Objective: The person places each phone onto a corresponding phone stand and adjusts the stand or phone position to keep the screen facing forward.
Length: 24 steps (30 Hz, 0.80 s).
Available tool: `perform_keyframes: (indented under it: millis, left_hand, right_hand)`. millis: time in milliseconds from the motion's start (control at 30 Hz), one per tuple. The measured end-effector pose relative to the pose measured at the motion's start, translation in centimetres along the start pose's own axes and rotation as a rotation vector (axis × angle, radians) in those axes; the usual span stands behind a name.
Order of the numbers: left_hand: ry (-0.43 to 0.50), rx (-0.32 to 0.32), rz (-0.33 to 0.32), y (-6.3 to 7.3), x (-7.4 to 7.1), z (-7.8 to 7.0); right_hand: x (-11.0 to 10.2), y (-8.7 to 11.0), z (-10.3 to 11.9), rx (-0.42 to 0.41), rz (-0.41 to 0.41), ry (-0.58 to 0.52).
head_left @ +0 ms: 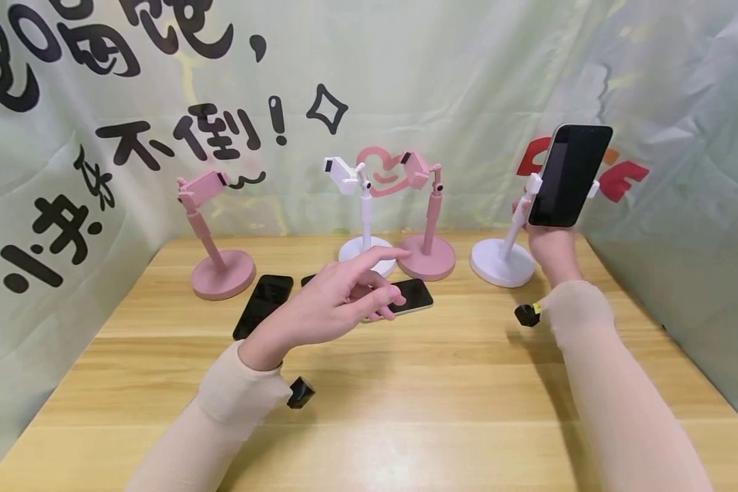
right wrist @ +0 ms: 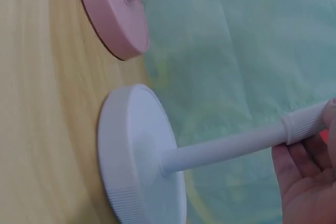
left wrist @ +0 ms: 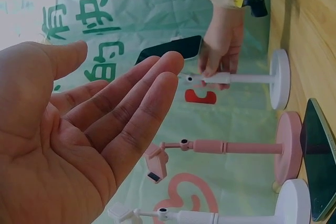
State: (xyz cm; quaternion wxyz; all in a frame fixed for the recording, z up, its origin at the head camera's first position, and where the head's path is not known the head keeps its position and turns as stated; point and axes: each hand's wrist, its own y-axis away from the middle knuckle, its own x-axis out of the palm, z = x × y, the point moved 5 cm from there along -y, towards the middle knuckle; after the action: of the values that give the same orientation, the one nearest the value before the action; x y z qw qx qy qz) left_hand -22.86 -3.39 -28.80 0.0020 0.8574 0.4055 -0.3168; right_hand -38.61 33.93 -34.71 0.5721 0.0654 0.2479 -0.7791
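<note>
At the table's right side, my right hand (head_left: 553, 247) grips the upper stem of a white phone stand (head_left: 503, 263). A black-screened smartphone (head_left: 568, 176) sits tilted in that stand's clamp and hides part of the hand. The right wrist view shows fingers and thumb around the ribbed collar of the stem (right wrist: 226, 148). Over the middle of the table hovers my left hand (head_left: 326, 301), holding nothing, with its fingers (left wrist: 134, 121) extended and relaxed. Below and behind it lies a phone (head_left: 417, 295), partly covered by that hand in the head view.
Another phone (head_left: 264, 304) lies flat at left, and a third (head_left: 308, 279) is mostly hidden behind the left hand. Phone stands with nothing in their clamps line the back: pink (head_left: 223, 275) at left, white (head_left: 366, 212) and pink (head_left: 427, 256) mid-table. A printed cloth (head_left: 467, 82) hangs behind.
</note>
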Motion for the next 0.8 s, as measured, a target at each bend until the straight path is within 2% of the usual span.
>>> perform_keyframes:
  millis: [67,133,400,600,800]
  left_hand:
    - [-0.002,0.001,0.002,0.0,0.1,0.0]
    - [-0.010,0.003,0.003,0.0,0.1,0.0]
    - [-0.031,-0.005,0.010,0.0,-0.1,0.1]
    - [-0.030,0.000,0.003,0.1,-0.3,0.1]
    - [-0.020,-0.007,0.004,0.2,-0.4,0.3]
  right_hand:
    - [0.1,0.6,-0.7,0.010,-0.014,0.084]
    - [0.1,1.1,-1.3,0.046,-0.005,0.100]
    - [0.4,2.0,-1.7,0.124,-0.016,0.073]
    - [0.8,2.8,-1.1,0.071,-0.052,0.143]
    - [1.4,3.6,-1.1,0.061,-0.066,0.065]
